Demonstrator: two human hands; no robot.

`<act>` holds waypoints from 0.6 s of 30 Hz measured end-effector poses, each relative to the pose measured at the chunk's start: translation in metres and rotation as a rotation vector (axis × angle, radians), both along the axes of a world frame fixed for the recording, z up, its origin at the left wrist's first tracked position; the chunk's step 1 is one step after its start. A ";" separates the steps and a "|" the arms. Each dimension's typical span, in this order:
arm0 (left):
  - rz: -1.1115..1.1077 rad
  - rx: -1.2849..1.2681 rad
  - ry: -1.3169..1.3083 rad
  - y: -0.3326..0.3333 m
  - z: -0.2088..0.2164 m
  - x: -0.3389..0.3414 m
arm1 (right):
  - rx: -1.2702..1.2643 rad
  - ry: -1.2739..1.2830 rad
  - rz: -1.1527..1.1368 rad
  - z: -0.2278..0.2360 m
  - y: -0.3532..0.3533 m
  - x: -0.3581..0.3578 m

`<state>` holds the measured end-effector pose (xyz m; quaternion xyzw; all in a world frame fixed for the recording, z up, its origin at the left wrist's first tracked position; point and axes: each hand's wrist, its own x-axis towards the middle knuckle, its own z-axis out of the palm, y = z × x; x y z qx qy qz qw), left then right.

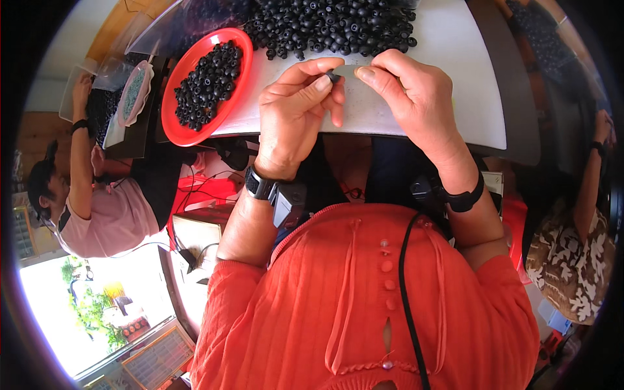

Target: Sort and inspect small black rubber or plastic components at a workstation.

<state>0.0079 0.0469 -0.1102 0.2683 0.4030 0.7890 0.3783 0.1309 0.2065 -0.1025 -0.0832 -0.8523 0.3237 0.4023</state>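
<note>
My left hand [292,110] pinches a small black rounded piece [334,76] between thumb and forefinger, above the near part of the white work surface. It looks like the loose black pieces around it, though my fingertips cover part of it. In my right hand [416,97], thumb and forefinger are closed on a thin, flat, pale grey strip, blade-like [347,71]. The strip's far end meets the black piece; whether it cuts or only touches cannot be made out. Just beyond both hands lies a large pile of small black hollow pieces [331,26].
A red oval tray [170,114] with many black pieces stands left of my hands on the white board [455,65]. Another person [107,208] works at the left beside a scalloped plate [133,94]. A second person [572,260] is at the right. Cables [195,185] hang below the table.
</note>
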 end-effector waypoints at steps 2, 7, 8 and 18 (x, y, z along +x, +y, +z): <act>0.032 -0.027 0.012 0.001 0.001 0.003 | 0.029 0.005 -0.009 -0.002 0.001 -0.001; 0.012 -0.008 0.026 0.001 -0.002 0.001 | 0.042 0.010 -0.004 -0.003 0.002 -0.002; 0.011 -0.004 0.030 0.001 -0.003 0.001 | 0.050 0.012 -0.006 -0.003 0.002 -0.002; 0.050 -0.014 -0.020 0.002 -0.001 0.001 | 0.023 0.029 0.060 -0.002 0.000 0.003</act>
